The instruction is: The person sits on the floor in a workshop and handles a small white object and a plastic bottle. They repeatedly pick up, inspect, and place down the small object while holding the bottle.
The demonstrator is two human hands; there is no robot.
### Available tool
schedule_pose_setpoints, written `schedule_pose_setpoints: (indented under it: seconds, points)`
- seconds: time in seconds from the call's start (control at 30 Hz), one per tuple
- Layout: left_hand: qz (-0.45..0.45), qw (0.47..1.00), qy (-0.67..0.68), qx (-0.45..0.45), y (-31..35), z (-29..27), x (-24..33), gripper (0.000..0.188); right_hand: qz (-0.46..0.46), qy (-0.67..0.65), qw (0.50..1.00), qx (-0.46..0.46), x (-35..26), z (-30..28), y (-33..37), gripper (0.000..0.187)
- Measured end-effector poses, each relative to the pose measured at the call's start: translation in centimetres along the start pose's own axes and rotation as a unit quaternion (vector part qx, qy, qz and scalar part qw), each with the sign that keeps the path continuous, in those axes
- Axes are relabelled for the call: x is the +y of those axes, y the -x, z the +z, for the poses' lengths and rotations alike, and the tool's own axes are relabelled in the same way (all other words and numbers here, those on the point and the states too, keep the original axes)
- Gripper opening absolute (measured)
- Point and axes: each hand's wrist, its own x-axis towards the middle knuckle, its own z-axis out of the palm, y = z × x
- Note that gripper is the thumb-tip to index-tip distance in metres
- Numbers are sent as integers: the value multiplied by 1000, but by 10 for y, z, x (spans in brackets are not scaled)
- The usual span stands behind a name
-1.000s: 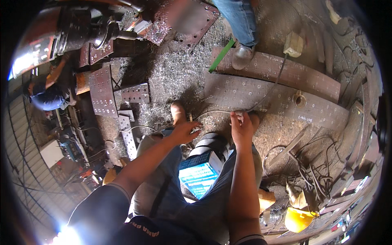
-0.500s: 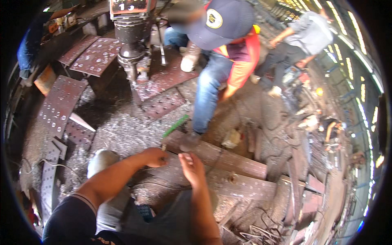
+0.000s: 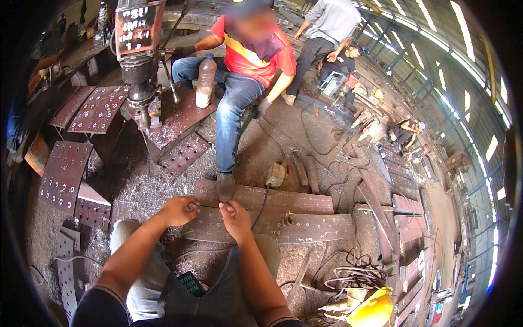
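Note:
My left hand [image 3: 180, 211] is held above the near steel plate, its fingers curled together in a pinch. What they hold, if anything, is too small to make out. Just to its right, my right hand [image 3: 237, 221] is also closed, thumb against fingers, with its contents hidden. Below both hands lies a brown steel plate [image 3: 321, 228] with small marked circles. A second long plate [image 3: 294, 200] lies just beyond it, with a seated co-worker's shoe [image 3: 225, 187] on its left end.
A drill press [image 3: 139, 76] stands at the far left beside drilled plates [image 3: 65, 169]. Next to the co-worker's leg is a plastic bottle [image 3: 206, 82]. A metal ring [image 3: 290, 219] rests on the near plate. Coiled cables [image 3: 357, 272] and a yellow helmet [image 3: 373, 309] lie at the lower right.
The view has shifted, bringing the yellow helmet and bottle into sight. The co-worker has sat more upright, and the green strip near their foot has gone from there. My hands stay close together.

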Motion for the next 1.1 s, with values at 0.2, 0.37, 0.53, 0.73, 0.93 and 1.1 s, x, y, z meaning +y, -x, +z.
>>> schedule_pose_setpoints:
  seconds: [0.2,0.37,0.53,0.73,0.93,1.1]
  points:
    - [-4,999,-33,6,0,9,-13,41,12,12,1000,-15,-21,6,-11,35]
    - [-34,998,7,60,-33,-2,-25,42,-1,-49,999,10,-41,35,-31,31]
    - [-43,996,14,70,-48,1,-34,43,-16,-130,991,36,-38,56,-45,26]
    - [22,992,51,110,-9,-27,-9,42,25,-148,989,4,-73,34,-17,24]
    - [53,989,92,102,-8,-40,-2,43,24,-148,989,-2,-69,13,-13,23]
    - [18,995,87,54,-31,-24,-39,45,88,-142,986,-24,-46,33,-39,28]
